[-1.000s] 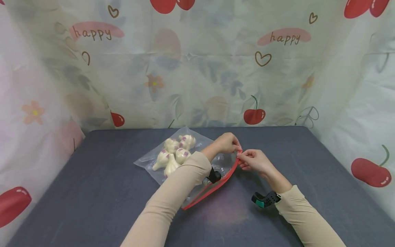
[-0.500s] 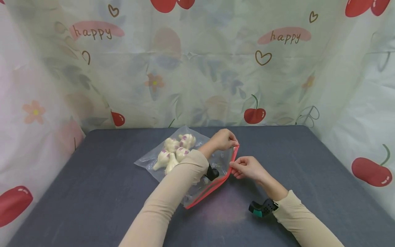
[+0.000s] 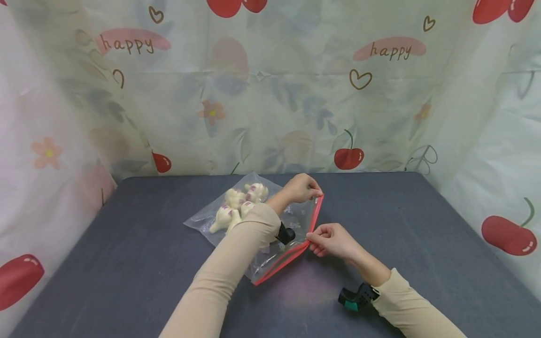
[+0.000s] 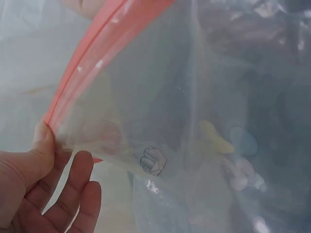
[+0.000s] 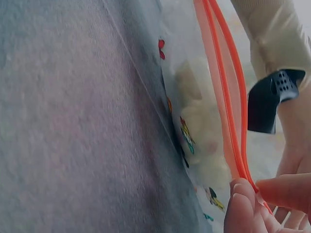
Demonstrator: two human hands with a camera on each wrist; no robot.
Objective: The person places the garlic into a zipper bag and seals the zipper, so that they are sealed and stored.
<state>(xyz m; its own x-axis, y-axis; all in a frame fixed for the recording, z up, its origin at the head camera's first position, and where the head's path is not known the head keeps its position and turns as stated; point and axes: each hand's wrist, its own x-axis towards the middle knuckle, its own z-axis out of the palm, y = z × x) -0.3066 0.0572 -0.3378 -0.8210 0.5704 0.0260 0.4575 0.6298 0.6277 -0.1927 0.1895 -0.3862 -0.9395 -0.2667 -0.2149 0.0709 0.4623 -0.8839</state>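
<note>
A clear zip bag [image 3: 297, 213] with a red zip strip lies on the dark table, several garlic bulbs [image 3: 224, 218] inside its far left part. My left hand [image 3: 301, 188] reaches across the bag and pinches the far end of the strip. In the left wrist view, thumb and forefinger hold that red corner [image 4: 73, 73]. Partway along the strip, my right hand [image 3: 336, 241] pinches the two red edges together between thumb and fingers. From there toward the near end the edges [image 5: 226, 82] stand apart, as the right wrist view shows. The left forearm hides some garlic.
The dark grey table [image 3: 139, 263] stretches out on both sides of the bag. Behind it hangs a printed curtain [image 3: 270, 117], with more curtain at left and right. A black wrist strap [image 3: 359, 296] is on the right wrist.
My right hand has slid along the red strip toward the near end, away from the left hand. The left hand has shifted slightly back and left, still pinching the far corner.
</note>
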